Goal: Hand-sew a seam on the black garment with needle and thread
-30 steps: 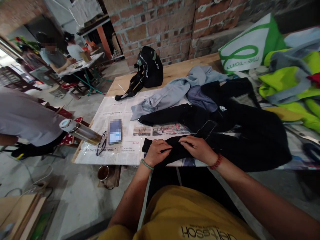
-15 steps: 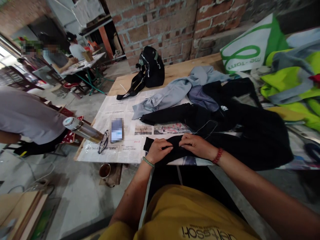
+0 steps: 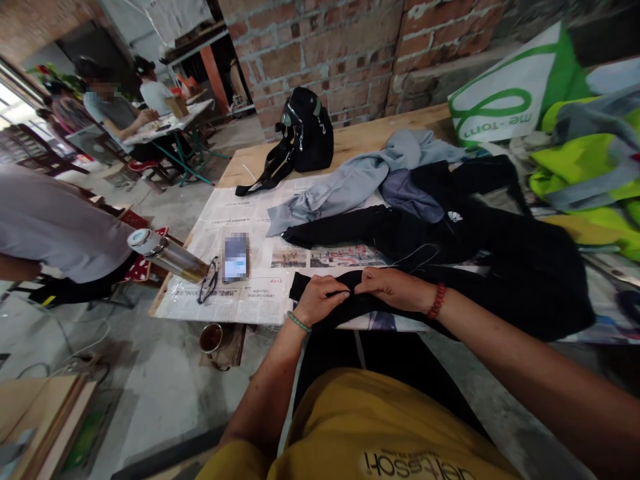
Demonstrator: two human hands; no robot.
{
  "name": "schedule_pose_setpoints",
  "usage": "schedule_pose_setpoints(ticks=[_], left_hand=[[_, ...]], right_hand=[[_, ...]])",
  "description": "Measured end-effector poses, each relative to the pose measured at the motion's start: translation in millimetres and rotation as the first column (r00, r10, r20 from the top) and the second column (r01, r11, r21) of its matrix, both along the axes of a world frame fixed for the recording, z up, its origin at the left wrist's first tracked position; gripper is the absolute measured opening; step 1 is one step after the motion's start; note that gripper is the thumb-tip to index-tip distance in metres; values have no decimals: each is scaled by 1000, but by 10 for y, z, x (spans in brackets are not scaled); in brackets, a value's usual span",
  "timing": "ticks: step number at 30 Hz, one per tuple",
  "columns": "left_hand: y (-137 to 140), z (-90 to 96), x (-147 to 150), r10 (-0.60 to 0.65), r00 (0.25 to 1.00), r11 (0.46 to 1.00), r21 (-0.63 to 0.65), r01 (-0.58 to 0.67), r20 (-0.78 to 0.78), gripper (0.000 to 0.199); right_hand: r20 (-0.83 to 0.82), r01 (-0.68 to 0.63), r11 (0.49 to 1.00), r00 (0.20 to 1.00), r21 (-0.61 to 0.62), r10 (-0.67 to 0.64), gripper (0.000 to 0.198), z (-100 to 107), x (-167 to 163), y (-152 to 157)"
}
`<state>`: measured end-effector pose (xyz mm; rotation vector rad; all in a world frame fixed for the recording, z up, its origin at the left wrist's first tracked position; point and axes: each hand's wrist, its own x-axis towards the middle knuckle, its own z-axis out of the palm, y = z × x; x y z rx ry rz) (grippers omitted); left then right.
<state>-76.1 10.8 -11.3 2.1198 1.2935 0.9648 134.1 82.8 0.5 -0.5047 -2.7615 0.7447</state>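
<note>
A black garment (image 3: 530,267) lies spread along the table's near side, one long narrow part of it under both hands. My left hand (image 3: 319,300) pinches this part near its left end, thumb and forefinger pressed together. Just to the right, fingertips almost meeting the left ones, my right hand (image 3: 395,288) is closed in a pinch against the same cloth. Whatever is between the right fingertips is too small to make out. A thin pale thread (image 3: 425,259) loops over the garment behind my right hand.
Newspaper (image 3: 260,310) covers the table. On it are a phone (image 3: 236,257), glasses (image 3: 209,283), a bottle (image 3: 170,257) and a grey garment (image 3: 340,183). Behind stand a black bag (image 3: 313,133) and a green-white bag (image 3: 510,100). Scissors (image 3: 613,270) lie right. A person (image 3: 60,220) sits left.
The view has shifted slightly. My right fingertips have moved a little closer to my left ones, and the thread loop lies lower and flatter. Both hands stay at the black cloth.
</note>
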Motion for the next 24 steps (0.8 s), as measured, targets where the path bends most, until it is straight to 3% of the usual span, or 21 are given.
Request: schedule_pose_setpoints(ticks=[5, 12, 15, 17, 20, 24], left_hand=[[-9, -8, -7, 23, 1000, 1000, 19, -23, 14, 15], [-21, -25, -25, 86, 996, 996, 1, -86, 38, 16], [-18, -29, -28, 97, 993, 995, -15, -96, 71, 16], [-16, -28, -28, 95, 992, 995, -21, -93, 79, 15], [-13, -25, -28, 75, 995, 997, -15, -74, 63, 15], [-5, -36, -31, 54, 998, 998, -11, -54, 27, 15]], right_hand=[[0, -39, 998, 999, 40, 39, 33, 83, -107, -5], [68, -69, 998, 995, -12, 69, 29, 211, -195, -12], [20, -14, 997, 1000, -74, 15, 28, 230, -184, -5], [0, 57, 980, 998, -191, -58, 27, 251, -182, -7], [40, 162, 890, 986, -426, -160, 25, 292, -206, -14], [12, 215, 701, 959, -680, -282, 20, 305, -301, -34]])
